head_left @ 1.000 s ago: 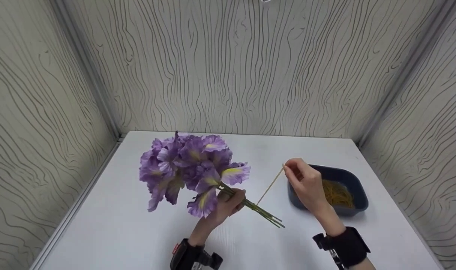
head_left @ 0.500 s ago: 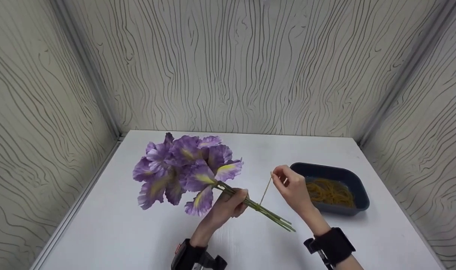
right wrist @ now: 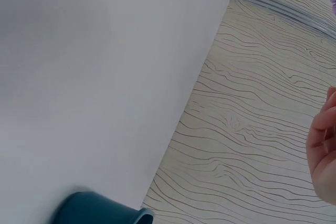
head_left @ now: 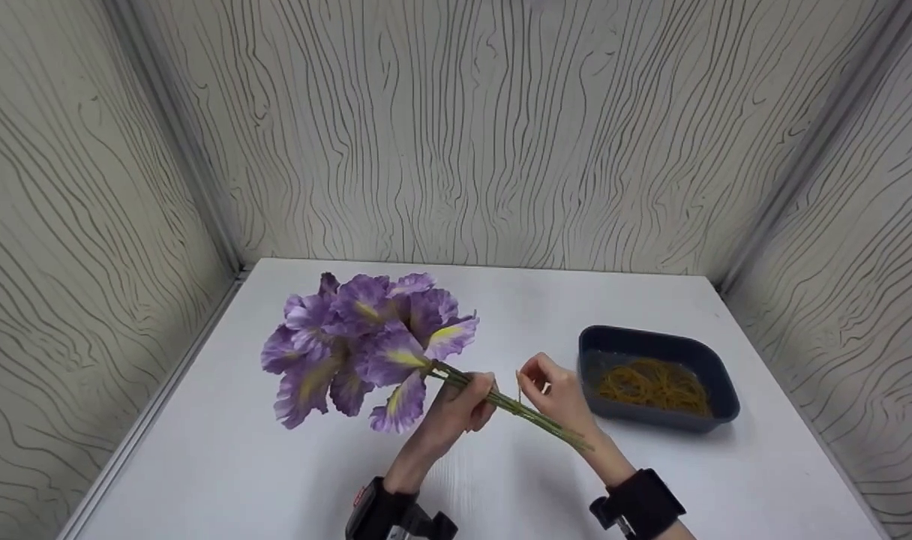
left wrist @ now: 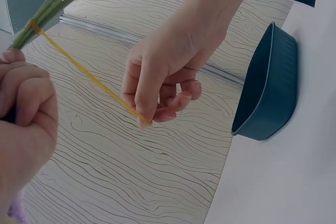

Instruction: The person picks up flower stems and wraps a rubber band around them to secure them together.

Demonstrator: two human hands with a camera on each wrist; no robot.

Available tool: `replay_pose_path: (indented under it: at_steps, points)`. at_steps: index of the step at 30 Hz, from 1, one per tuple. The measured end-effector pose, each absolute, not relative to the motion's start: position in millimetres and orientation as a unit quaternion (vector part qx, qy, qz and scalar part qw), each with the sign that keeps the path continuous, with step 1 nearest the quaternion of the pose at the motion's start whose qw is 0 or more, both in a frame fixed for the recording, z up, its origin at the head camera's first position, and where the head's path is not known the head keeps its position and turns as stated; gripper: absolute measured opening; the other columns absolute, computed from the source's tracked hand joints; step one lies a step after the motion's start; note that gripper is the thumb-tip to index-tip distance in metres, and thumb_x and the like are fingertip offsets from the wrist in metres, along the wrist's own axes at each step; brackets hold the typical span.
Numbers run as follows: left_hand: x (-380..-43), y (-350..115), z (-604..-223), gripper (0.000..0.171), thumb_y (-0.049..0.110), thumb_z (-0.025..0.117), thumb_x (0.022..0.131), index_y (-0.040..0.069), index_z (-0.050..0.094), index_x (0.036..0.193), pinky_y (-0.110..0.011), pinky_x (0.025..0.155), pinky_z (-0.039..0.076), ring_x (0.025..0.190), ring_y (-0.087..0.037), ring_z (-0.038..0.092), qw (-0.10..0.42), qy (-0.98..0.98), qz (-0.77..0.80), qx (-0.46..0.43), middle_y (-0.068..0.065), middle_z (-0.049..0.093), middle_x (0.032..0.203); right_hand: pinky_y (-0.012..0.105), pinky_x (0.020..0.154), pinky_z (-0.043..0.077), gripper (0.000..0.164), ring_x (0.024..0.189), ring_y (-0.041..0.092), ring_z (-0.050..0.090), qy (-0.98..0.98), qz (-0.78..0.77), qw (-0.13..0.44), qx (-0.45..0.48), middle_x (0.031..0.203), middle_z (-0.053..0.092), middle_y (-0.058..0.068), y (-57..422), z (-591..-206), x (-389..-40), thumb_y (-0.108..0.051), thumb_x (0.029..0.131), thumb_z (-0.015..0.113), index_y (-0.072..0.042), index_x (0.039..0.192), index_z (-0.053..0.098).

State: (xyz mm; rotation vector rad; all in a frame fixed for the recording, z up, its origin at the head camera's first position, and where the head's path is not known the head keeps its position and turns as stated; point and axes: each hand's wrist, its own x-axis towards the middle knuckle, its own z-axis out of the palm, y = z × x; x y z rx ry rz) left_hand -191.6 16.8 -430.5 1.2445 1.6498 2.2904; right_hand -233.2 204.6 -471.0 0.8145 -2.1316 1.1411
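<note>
A bunch of purple artificial irises (head_left: 366, 341) with yellow-marked petals slants across the head view, blossoms to the left. My left hand (head_left: 456, 409) grips its green stems (head_left: 542, 424) just below the blossoms. Around the stems, past the left fist, loops a yellow rubber band (left wrist: 86, 72). Its free end is pinched between the thumb and fingertips of my right hand (left wrist: 168, 72), so the band stretches out straight from the stems in the left wrist view. Only part of the right hand shows at the edge of the right wrist view.
A dark blue tub (head_left: 715, 382) with several rubber bands (head_left: 655, 386) in it stands on the white table (head_left: 276, 480), right of the hands. Wood-patterned panels (head_left: 456, 135) enclose the table at the back and both sides.
My right hand has come left and down, nearer the stems, with the rubber band's end, and the stretch of band seen in the head view is shorter. The blossoms have shifted slightly left.
</note>
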Motion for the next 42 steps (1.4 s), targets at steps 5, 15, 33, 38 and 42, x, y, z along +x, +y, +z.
replay_pose_path:
  at_steps: [5,15,33,38,42]
  points:
    - [-192.9,19.7,-432.6,0.038,0.012,0.033,0.099,-0.001,0.04,0.064,-0.025,0.038,0.022,0.041,-0.011,0.029,-0.002,0.518,0.753,0.405,-0.008,0.03,0.049,0.021,0.044,0.04,0.014,0.053,0.006,0.046,-0.816,0.445,0.247,0.275,0.065,0.051,-0.011,198.6,-477.1,-228.3,0.003,0.082,0.062,-0.008,0.079,0.054]
    - [-196.8,20.7,-432.6,0.04,0.009,0.031,0.099,-0.001,0.039,0.062,-0.025,0.039,0.023,0.041,-0.012,0.029,-0.057,0.523,0.767,0.368,-0.009,0.03,0.047,0.022,0.042,0.038,0.016,0.052,0.005,0.043,-0.826,0.463,0.188,0.26,0.064,0.047,-0.011,187.2,-487.6,-218.2,0.002,0.083,0.058,-0.011,0.079,0.051]
    - [-200.1,19.2,-440.7,0.039,0.002,0.031,0.098,-0.013,0.042,0.064,-0.021,0.042,0.026,0.042,-0.01,0.031,-0.134,0.566,0.783,0.223,-0.016,0.03,0.048,0.02,0.043,0.037,0.022,0.05,0.001,0.041,-0.837,0.457,0.148,0.264,0.06,0.048,-0.012,162.9,-501.1,-181.0,0.008,0.076,0.059,-0.012,0.071,0.05]
    - [-194.7,19.4,-432.9,0.036,-0.002,0.032,0.096,-0.013,0.043,0.064,-0.02,0.041,0.024,0.042,-0.005,0.028,-0.167,0.592,0.758,0.215,-0.011,0.031,0.047,0.018,0.04,0.035,0.024,0.048,0.0,0.038,-0.83,0.444,0.19,0.279,0.058,0.045,-0.014,160.1,-494.5,-172.2,0.009,0.073,0.058,-0.013,0.069,0.049]
    - [-196.7,20.8,-436.4,0.035,-0.004,0.035,0.094,-0.012,0.044,0.062,-0.019,0.04,0.023,0.041,-0.004,0.026,-0.194,0.6,0.75,0.199,-0.004,0.032,0.047,0.015,0.04,0.034,0.027,0.048,-0.002,0.038,-0.83,0.416,0.24,0.282,0.058,0.042,-0.015,158.9,-488.1,-167.0,0.01,0.071,0.059,-0.015,0.069,0.048]
